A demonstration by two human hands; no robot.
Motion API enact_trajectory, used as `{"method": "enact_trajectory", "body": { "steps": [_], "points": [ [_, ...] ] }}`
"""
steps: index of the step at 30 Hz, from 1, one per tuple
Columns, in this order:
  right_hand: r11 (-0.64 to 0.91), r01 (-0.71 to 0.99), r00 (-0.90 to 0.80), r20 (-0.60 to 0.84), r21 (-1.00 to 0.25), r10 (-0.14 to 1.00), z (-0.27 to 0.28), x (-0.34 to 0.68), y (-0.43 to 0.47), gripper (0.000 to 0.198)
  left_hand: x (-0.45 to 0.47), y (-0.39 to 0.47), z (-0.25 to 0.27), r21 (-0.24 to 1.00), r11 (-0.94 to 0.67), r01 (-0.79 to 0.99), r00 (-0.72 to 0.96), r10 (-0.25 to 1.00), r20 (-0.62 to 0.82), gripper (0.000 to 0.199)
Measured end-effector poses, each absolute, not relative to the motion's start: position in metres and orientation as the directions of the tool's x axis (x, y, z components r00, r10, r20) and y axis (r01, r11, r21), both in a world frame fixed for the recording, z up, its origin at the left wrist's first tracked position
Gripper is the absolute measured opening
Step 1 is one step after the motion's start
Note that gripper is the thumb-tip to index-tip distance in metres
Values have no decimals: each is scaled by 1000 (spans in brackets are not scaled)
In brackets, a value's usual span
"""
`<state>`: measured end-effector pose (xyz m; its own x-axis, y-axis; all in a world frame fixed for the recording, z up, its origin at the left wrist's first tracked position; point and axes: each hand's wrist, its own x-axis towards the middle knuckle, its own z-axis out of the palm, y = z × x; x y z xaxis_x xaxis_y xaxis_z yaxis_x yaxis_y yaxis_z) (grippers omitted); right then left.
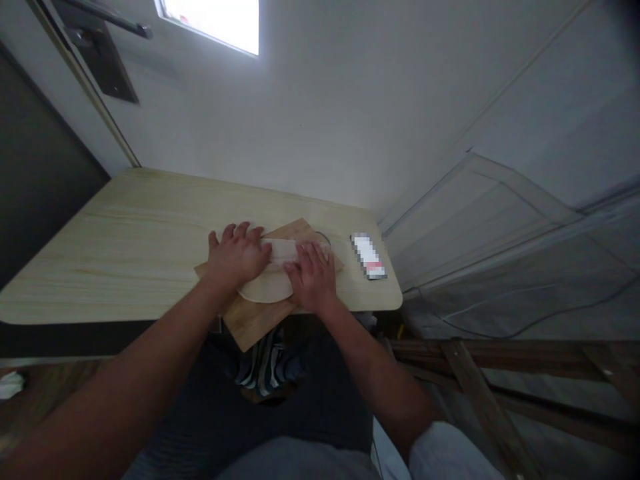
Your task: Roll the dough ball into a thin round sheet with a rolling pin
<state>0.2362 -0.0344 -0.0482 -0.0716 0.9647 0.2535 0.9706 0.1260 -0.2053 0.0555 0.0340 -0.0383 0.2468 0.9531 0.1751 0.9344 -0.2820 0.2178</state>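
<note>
A square wooden board lies turned on the pale table and juts over its front edge. On it rests a thin, pale sheet with a rounded near edge; a whiter folded or rolled band runs across its far part. I cannot make out the material. My left hand presses on the band's left end, palm down, with fingers spread. Over the right end lies my right hand, its fingers stretched out flat. A thin dark curved line shows just beyond the right fingers. Both hands hide part of the sheet.
A phone with a blurred screen lies to the right on the table. Behind the table stands a white door with a handle and a bright window. Wooden bars and a loose cable are at lower right.
</note>
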Motion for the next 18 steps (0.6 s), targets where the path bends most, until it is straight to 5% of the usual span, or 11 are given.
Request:
{"method": "enact_trajectory", "body": {
  "steps": [7,18],
  "points": [
    [147,969,-101,225,-200,969,-44,239,18,55,58,51,-35,226,-260,939,234,963,137,52],
    [58,991,-30,215,-124,976,-41,253,13,49,60,32,-29,166,-274,947,221,934,281,45]
  ]
}}
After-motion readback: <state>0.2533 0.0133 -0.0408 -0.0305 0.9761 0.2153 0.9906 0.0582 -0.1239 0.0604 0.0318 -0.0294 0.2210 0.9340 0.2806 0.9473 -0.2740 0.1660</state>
